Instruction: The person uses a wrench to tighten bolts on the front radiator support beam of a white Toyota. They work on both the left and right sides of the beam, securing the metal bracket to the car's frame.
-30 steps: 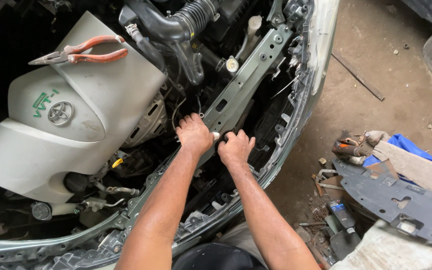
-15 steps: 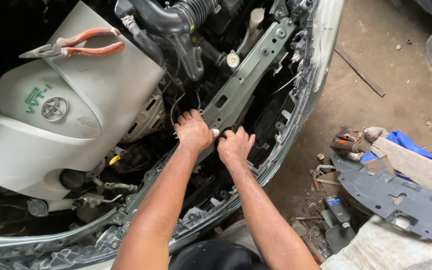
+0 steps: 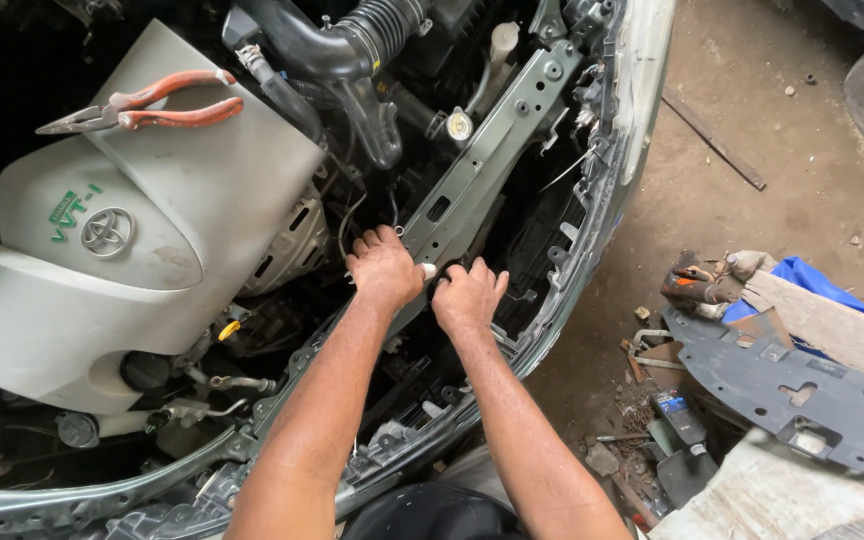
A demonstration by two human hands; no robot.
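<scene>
The person leans over an open engine bay, both hands low at the front, at the near end of a grey metal brace [image 3: 497,140] that runs diagonally from the far right down toward the middle.

The left hand [image 3: 384,268] lies knuckles-up just left of the brace. Its fingers curl down into the dark gap by the engine, and whether they grip anything there cannot be told. The right hand [image 3: 467,295] sits just beside it on the right, fingers loosely spread and pressed flat against the brace's foot, closed on nothing. A small white piece [image 3: 429,270] shows between the two hands, touching both; what it is cannot be made out.

The work looks like feeling or steadying at the brace's lower mounting, with no tool in either hand. Any further move here calls for care in a tight space: hoses, wires and sharp sheet-metal edges crowd the gap, and the left fingertips are hidden.

Red-handled pliers [image 3: 147,105] lie well apart to the far left, on top of the pale engine cover [image 3: 152,300]. A black ribbed hose [image 3: 352,40] crosses the far side. On the floor [image 3: 752,100] to the right lies a dark plastic panel [image 3: 782,380] among scrap.
</scene>
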